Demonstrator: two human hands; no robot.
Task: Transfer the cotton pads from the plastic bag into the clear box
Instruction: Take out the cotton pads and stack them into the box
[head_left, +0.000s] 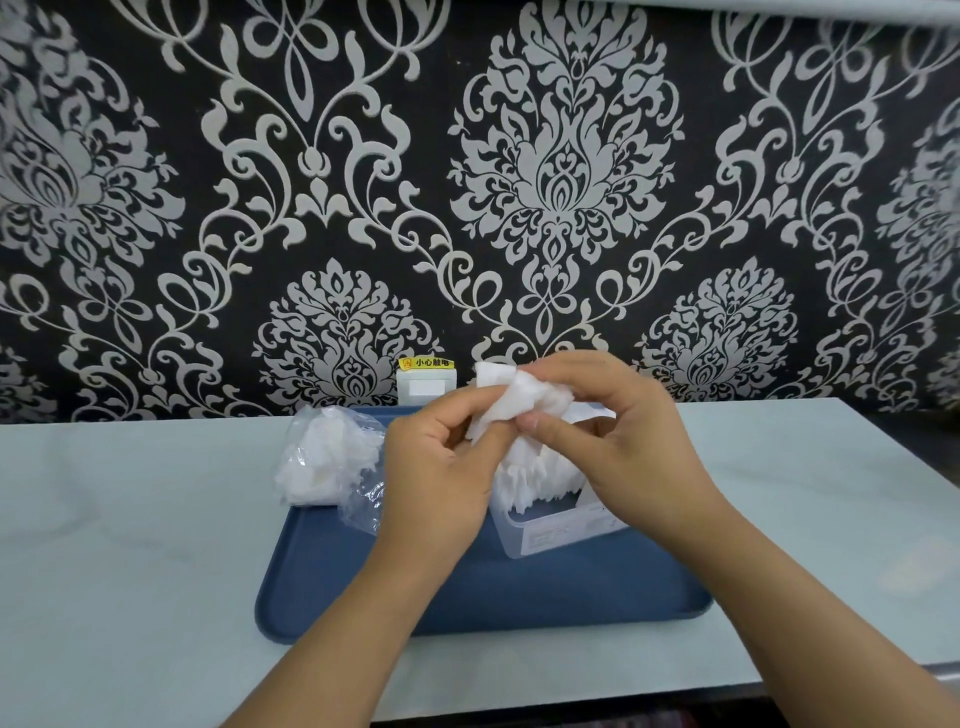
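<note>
Both hands hold a bunch of white cotton pads (511, 402) above the clear box (558, 525). My left hand (439, 467) pinches the lower left of the bunch, and my right hand (618, 436) grips it from the right. The clear box stands on the tray under my right hand, with several pads standing on edge inside (540, 475). The clear plastic bag (332, 457) lies at the tray's left rear and still holds a heap of white pads.
A blue tray (519, 597) sits on the pale table (130, 545). A white wall socket with a yellow warning label (426, 382) is behind the tray on the black patterned wall. The table's front edge runs near my forearms.
</note>
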